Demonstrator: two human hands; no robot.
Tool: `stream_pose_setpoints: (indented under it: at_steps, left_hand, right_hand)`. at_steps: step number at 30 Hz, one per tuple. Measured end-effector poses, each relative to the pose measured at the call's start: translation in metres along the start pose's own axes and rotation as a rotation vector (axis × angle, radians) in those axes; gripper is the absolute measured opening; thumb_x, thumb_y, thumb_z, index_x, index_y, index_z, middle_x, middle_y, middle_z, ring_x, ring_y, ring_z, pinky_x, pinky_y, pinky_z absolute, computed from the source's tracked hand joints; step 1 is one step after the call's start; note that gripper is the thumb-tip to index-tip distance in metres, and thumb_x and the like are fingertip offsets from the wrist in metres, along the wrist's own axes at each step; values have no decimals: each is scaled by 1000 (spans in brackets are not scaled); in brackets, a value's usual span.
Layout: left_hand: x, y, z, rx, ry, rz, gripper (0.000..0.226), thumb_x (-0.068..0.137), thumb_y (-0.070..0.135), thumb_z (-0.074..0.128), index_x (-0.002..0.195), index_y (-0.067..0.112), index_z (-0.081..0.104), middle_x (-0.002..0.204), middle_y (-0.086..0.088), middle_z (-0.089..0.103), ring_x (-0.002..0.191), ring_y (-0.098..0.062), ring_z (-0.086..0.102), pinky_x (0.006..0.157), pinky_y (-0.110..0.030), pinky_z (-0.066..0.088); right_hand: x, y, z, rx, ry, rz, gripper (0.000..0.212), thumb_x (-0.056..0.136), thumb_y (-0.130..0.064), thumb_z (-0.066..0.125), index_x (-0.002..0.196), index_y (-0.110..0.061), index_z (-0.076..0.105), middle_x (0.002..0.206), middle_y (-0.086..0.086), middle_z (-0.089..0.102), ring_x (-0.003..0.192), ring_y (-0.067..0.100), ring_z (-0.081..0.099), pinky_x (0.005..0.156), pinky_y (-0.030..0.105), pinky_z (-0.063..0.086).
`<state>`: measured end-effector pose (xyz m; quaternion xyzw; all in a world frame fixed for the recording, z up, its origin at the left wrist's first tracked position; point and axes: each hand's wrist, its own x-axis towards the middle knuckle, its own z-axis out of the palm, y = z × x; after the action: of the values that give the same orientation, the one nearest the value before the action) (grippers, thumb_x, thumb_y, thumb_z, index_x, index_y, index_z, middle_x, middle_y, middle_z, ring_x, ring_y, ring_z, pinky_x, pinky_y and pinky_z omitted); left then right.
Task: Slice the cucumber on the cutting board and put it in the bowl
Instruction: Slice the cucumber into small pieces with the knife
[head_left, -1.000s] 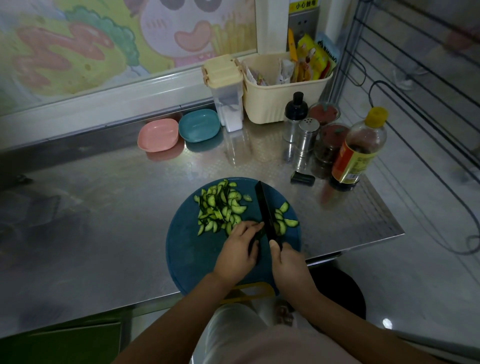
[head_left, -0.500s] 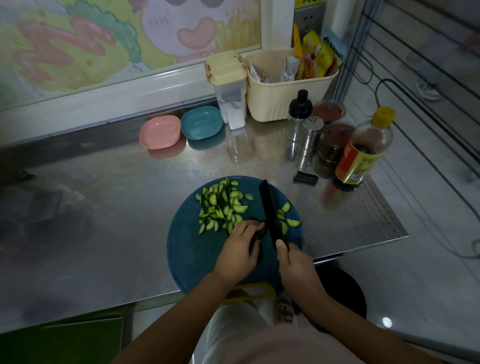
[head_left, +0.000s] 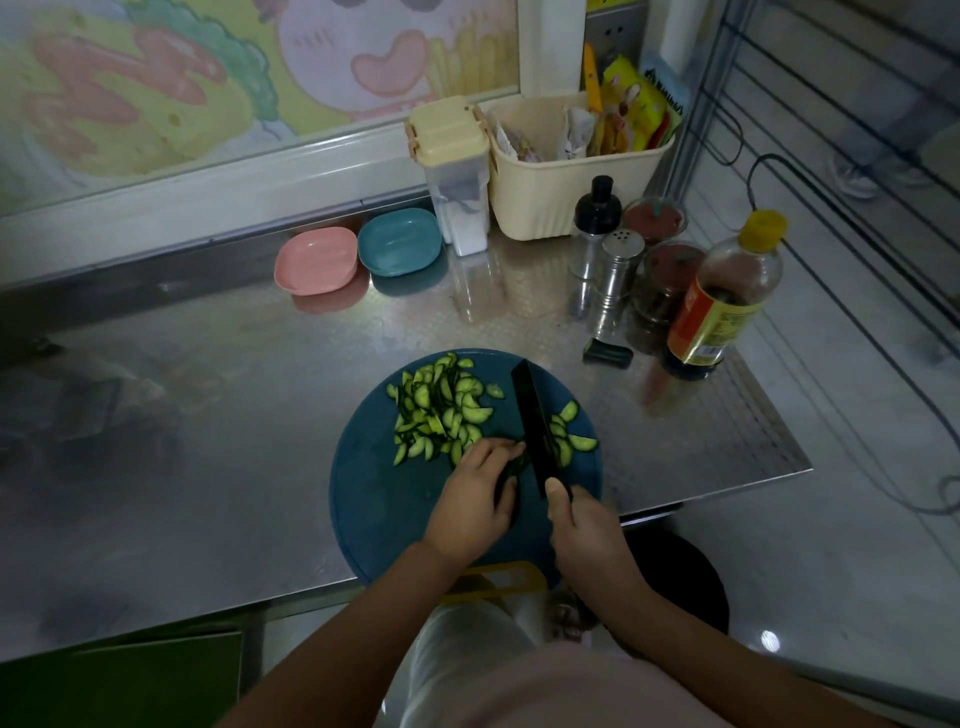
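Cucumber (head_left: 513, 464): the uncut remainder is a short dark-green stub lying on the cutting board (head_left: 374, 509), mostly covered by the left grip (head_left: 475, 501). That bare hand has its fingers curled over the stub, pressing it to the board.

Cut slices (head_left: 441, 410): a loose heap of half-moons on the far left part of the board. A smaller group of slices (head_left: 569, 436) lies on the right part of the board.

Knife (head_left: 532, 415): black blade, tip pointing to the far edge of the desk (head_left: 208, 415). It stands between the two groups of slices, just beside the left fingertips (head_left: 498, 446). The right grip (head_left: 584, 525) is clenched round the handle, thumb on top near the blade's heel.

The board is round and blue. It sits at the near edge of the steel desk, right of the middle, with its near rim over that edge.

Pink bowl (head_left: 317, 260) and teal bowl (head_left: 399, 241): side by side at the far edge, well apart from the board. No cucumber is seen in either.

Far right corner: a lidded seasoning box (head_left: 457, 171), a cream basket (head_left: 571, 197) and a metal shaker (head_left: 615, 270). A yellow-capped sauce bottle (head_left: 722, 301) stands by the right edge.
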<state>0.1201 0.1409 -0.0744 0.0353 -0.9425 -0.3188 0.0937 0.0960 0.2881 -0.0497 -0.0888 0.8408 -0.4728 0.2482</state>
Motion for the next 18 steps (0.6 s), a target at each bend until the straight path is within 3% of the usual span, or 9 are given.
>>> stream_pose_setpoints:
  at_steps: [5, 18]
  left_hand:
    - [-1, -1, 0, -5, 13, -2, 37, 87, 7, 53, 123, 7, 56, 115, -6, 55, 109, -11, 44, 97, -7, 27]
    - [-1, -3, 1, -5, 27, 14, 36, 86, 6, 54, 122, 6, 57, 115, -8, 56, 108, -13, 45, 95, -12, 31]
  right_hand:
    - [0, 1, 2, 19, -8, 6, 39, 100, -37, 33, 70, -14, 43, 56, 1, 43, 49, 15, 42, 53, 37, 36]
    - [-4, -3, 5, -44, 10, -28, 37, 100, -34, 32, 70, -15, 42, 58, 3, 47, 52, 17, 45, 51, 29, 34]
